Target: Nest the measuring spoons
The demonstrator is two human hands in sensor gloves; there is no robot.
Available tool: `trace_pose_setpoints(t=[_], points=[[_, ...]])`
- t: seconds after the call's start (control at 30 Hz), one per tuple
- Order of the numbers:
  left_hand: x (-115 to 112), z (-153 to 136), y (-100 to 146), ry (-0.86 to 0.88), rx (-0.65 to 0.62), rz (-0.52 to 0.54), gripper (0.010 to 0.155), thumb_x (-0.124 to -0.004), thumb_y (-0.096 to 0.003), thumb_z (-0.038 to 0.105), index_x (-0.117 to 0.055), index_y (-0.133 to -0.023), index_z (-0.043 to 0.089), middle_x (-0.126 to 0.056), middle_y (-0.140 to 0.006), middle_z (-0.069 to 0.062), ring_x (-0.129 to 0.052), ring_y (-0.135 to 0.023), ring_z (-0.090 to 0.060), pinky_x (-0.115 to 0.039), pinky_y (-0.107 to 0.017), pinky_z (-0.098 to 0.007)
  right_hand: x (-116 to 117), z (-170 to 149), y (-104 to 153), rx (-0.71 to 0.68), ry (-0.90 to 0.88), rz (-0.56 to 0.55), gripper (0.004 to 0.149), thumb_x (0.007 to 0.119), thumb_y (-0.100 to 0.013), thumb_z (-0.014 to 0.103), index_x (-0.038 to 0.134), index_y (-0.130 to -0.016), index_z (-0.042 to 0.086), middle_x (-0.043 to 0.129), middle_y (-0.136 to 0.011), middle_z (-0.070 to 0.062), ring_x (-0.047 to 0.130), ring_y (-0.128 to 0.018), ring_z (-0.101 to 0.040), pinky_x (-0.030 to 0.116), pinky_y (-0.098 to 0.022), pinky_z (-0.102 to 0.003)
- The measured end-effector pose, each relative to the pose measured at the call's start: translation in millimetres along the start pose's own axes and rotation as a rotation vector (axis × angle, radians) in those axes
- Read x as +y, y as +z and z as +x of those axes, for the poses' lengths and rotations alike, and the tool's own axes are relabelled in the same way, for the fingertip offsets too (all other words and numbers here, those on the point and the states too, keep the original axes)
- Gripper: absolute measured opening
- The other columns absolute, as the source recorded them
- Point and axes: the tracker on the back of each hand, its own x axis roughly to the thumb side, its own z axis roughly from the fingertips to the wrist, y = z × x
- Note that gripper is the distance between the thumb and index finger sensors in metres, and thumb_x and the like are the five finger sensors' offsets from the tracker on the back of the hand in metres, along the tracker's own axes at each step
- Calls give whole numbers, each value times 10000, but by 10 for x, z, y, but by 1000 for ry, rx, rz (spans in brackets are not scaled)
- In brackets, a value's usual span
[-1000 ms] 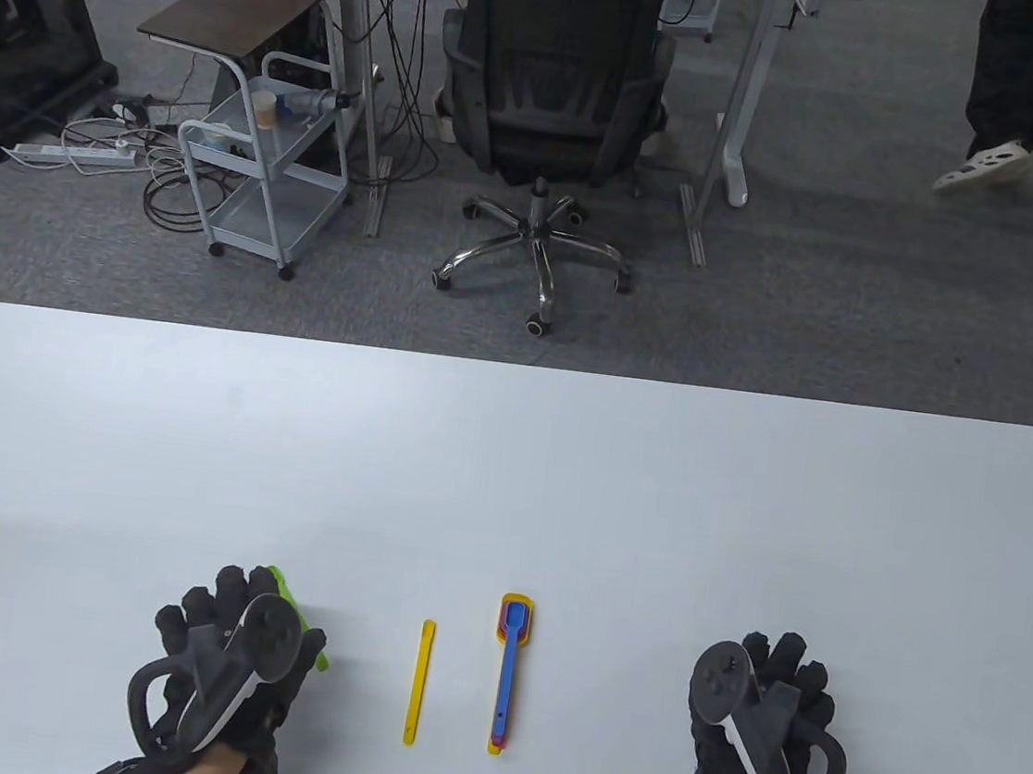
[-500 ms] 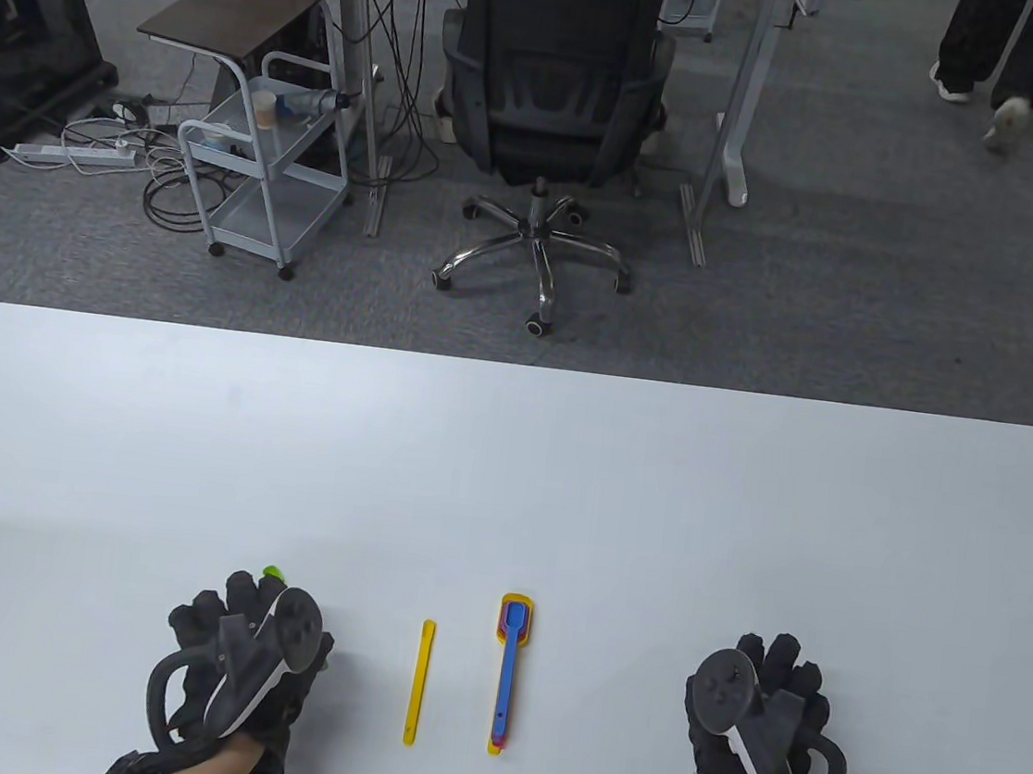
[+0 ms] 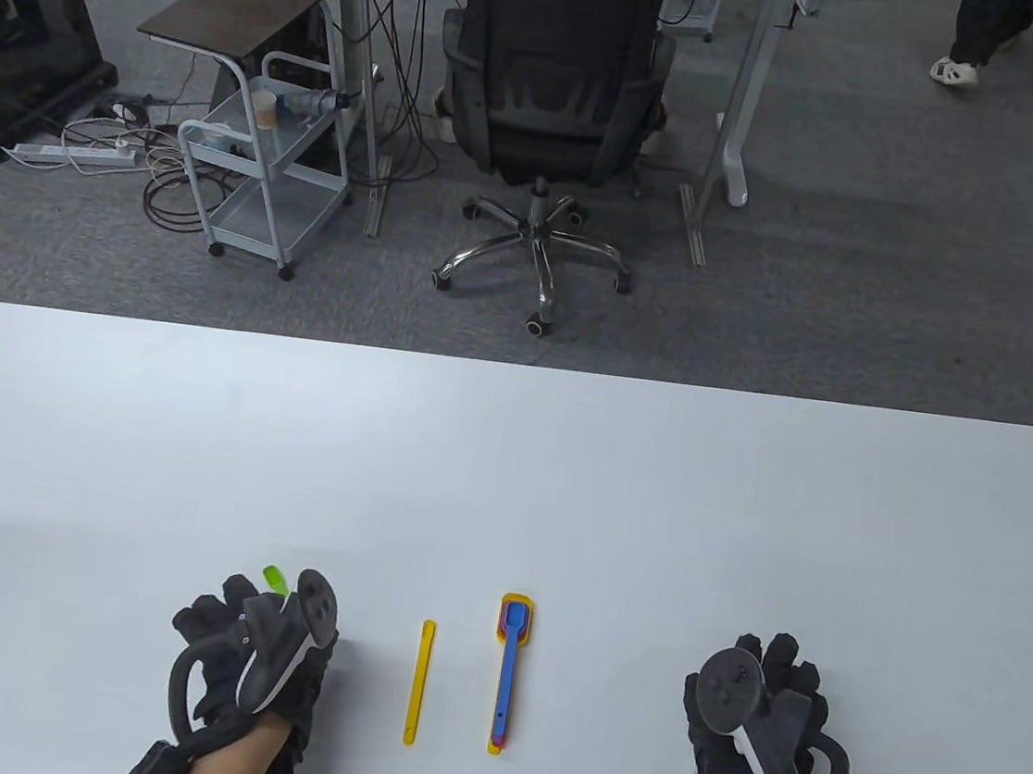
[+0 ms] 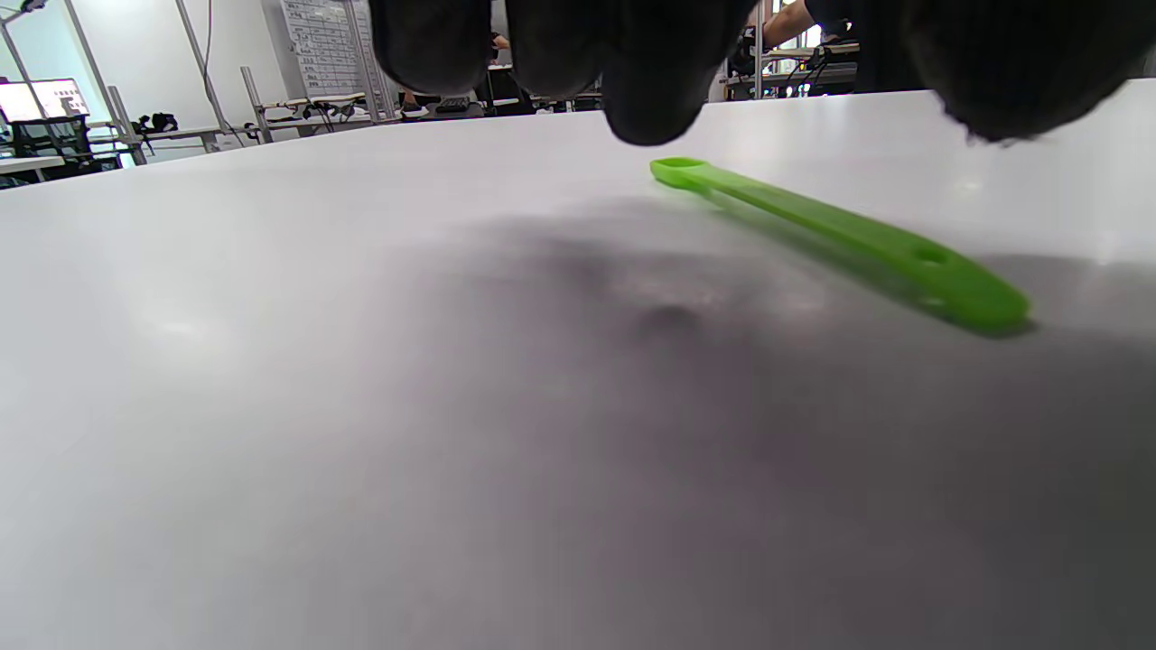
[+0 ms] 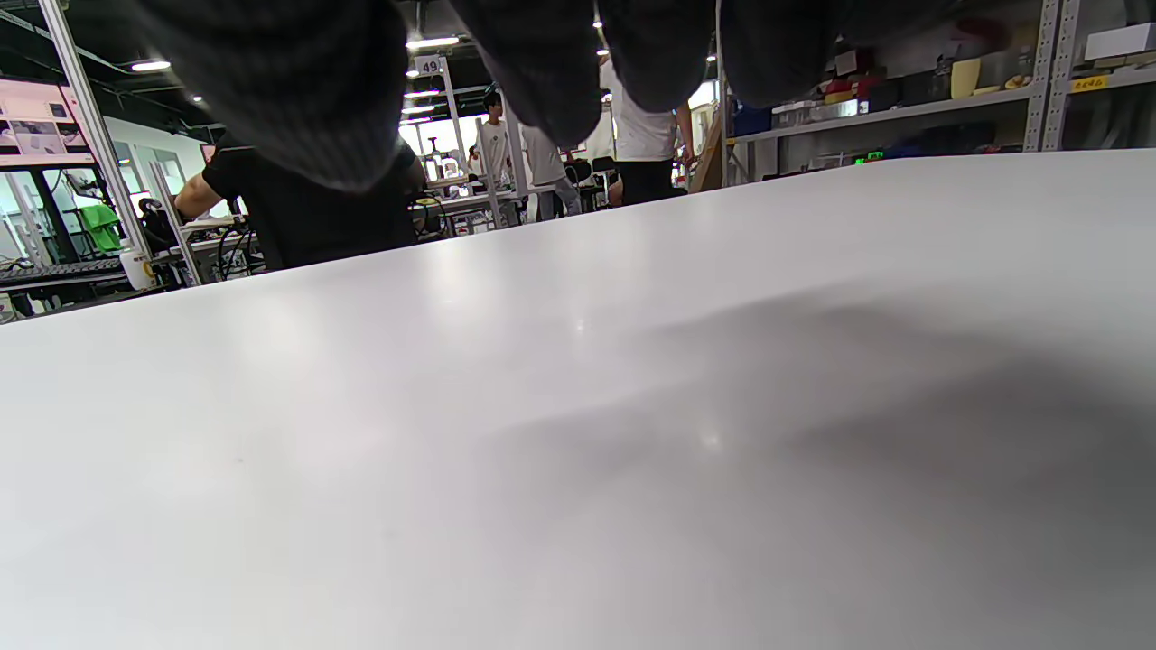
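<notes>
From the table view, my left hand [image 3: 258,656] sits low on the white desk [image 3: 506,479] near its front edge, above the green spoon [image 3: 275,578], whose tip pokes out beyond my knuckles. To its right lies a yellow stick [image 3: 419,682], flat and alone, and just beside that a nested stack of spoons [image 3: 507,670] with the blue one on top and yellow and red edges showing beneath it. My right hand [image 3: 758,722] rests well apart from them at the right, with nothing under it that I can see.

In the left wrist view, my fingers [image 4: 650,81] hang loosely over the desk [image 4: 361,406], apart from the green spoon [image 4: 840,239], which lies flat on the surface with its small bowl away from the camera and its holed handle end nearer. They hold nothing.

In the right wrist view, my fingers [image 5: 542,63] hang relaxed above the bare desk [image 5: 578,406], grasping nothing.
</notes>
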Motion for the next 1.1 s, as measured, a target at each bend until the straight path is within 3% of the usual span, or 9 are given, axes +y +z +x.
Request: trace_pose_setpoints(t=[0.2,0.6,1.1], points=[[-37,144,-2,-46,23,-12,744,-836,-379,699,-872,-880,152,-607,-1188,-149,-667,-1085,-555,-466,-795,-677,-39,-5,11,-7,-17,5,728,731,-516,492,614,-1106,82,470,-1219,-312,533,-1017,-638,487,-689,-711],[-100,368,-16,-136,60,-12,698,-850,-394,666,-886,-860,147,-588,-1193,-153,-656,-1089,-555,-458,-797,-677,-76,-30,9,-13,-62,7,727,728,-520,488,611,-1106,74,464,-1218,-318,537,-1013,-639,487,-687,-712],[-144,351,-77,-117,111,-47,576,-857,-435,554,-901,-827,133,-600,-1182,-158,-663,-1083,-551,-461,-795,-675,-107,-60,2,-4,-94,20,720,723,-524,483,615,-1103,69,464,-1217,-321,544,-1009,-640,489,-684,-714]])
